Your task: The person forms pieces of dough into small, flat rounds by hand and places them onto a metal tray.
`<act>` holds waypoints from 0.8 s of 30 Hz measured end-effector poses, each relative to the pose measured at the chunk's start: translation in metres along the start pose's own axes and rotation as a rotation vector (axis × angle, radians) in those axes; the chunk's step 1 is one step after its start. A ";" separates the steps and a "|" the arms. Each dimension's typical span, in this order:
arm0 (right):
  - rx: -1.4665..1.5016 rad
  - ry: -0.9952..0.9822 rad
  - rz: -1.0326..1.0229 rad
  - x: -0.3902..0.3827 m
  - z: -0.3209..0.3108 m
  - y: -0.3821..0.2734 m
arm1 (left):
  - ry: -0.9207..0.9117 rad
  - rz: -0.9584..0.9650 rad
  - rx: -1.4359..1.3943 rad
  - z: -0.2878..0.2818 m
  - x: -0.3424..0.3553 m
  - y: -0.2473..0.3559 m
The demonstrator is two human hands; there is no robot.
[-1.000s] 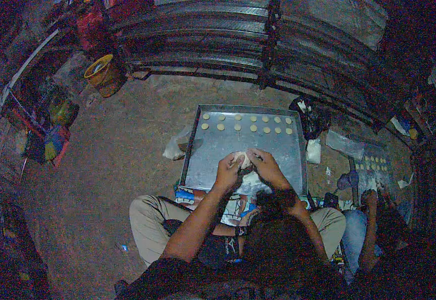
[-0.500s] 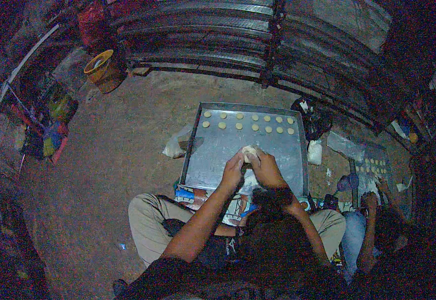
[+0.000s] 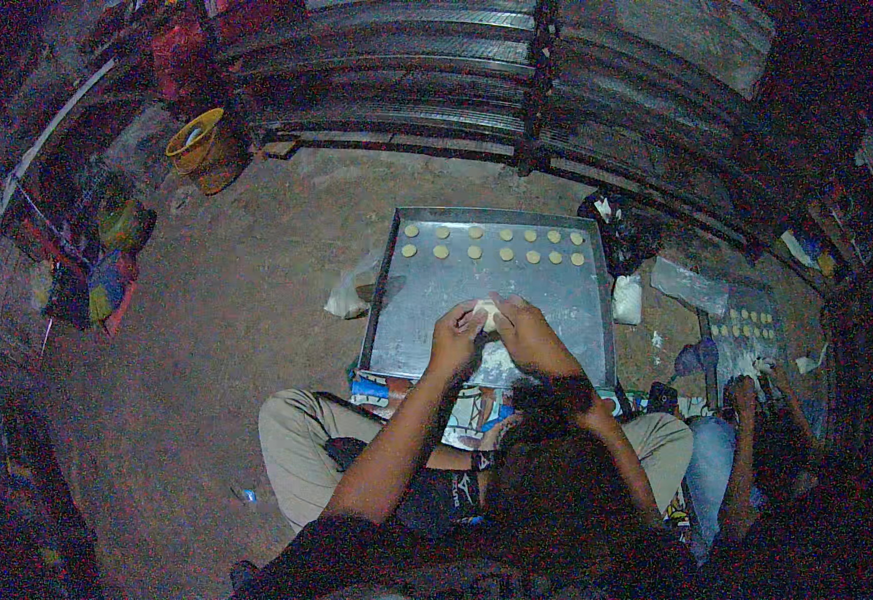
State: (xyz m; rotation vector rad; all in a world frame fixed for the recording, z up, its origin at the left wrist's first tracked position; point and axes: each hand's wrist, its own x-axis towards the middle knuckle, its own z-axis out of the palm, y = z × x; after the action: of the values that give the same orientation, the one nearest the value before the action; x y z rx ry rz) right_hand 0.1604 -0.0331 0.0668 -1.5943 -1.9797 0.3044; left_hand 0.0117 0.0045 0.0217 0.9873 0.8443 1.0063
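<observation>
A pale lump of dough [image 3: 490, 314] is held between my two hands, over the near half of a large metal baking tray [image 3: 437, 300]. My left hand [image 3: 457, 335] closes on its left side, fingers curled. My right hand [image 3: 527, 328] grips it from the right, partly covering it. Below my hands a patch of white flour [image 3: 497, 365] lies on the tray. Along the tray's far side sit two rows of small round dough pieces [image 3: 476, 252].
To the right, another person's hands [image 3: 747, 385] work over a second tray [image 3: 742, 300] with dough rounds. Clear plastic bags [image 3: 352, 290] and a white bag [image 3: 628, 300] flank my tray. A yellow bucket [image 3: 207, 155] stands far left; dark metal racks [image 3: 407, 90] span the back.
My hands have shifted slightly toward me with the dough, and my left fingers have spread a little around it. The other person's hands have moved slightly on their tray.
</observation>
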 end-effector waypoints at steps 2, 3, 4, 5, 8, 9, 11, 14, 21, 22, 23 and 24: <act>0.180 -0.047 0.087 -0.001 -0.005 -0.010 | 0.050 -0.049 -0.023 -0.009 0.004 -0.009; 0.266 -0.067 0.137 0.000 -0.009 -0.014 | 0.067 -0.077 -0.035 -0.009 0.006 -0.009; 0.282 -0.045 0.171 0.002 -0.009 -0.015 | 0.066 -0.033 -0.004 -0.009 0.007 -0.010; 0.298 -0.023 0.204 0.004 -0.010 -0.015 | 0.065 0.011 0.026 -0.008 0.008 -0.010; 0.211 0.019 0.219 0.006 -0.014 -0.016 | 0.076 0.058 0.027 -0.012 0.013 -0.013; 0.157 0.032 0.214 0.005 -0.016 -0.015 | 0.078 0.057 0.011 -0.012 0.013 -0.012; 0.287 0.007 0.174 0.000 -0.011 -0.009 | 0.048 0.160 0.168 -0.011 0.010 -0.011; 0.359 0.003 0.147 -0.001 -0.007 -0.005 | 0.021 0.198 0.227 -0.005 0.011 -0.010; 0.464 0.108 0.297 0.002 0.015 0.025 | -0.162 0.493 0.654 -0.009 0.018 -0.030; 0.530 0.111 0.349 0.000 0.025 0.046 | -0.185 0.340 0.548 0.003 0.008 -0.012; 0.600 0.106 0.393 -0.002 0.030 0.056 | -0.195 0.189 0.443 0.009 0.001 -0.002; 0.486 0.194 0.292 -0.002 0.029 0.051 | -0.195 0.178 0.384 0.008 0.003 -0.008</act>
State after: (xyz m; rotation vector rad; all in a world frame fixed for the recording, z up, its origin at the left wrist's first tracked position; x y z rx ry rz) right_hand 0.1865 -0.0170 0.0167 -1.5156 -1.3891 0.6627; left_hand 0.0219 0.0034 0.0164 1.4851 0.8122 0.8945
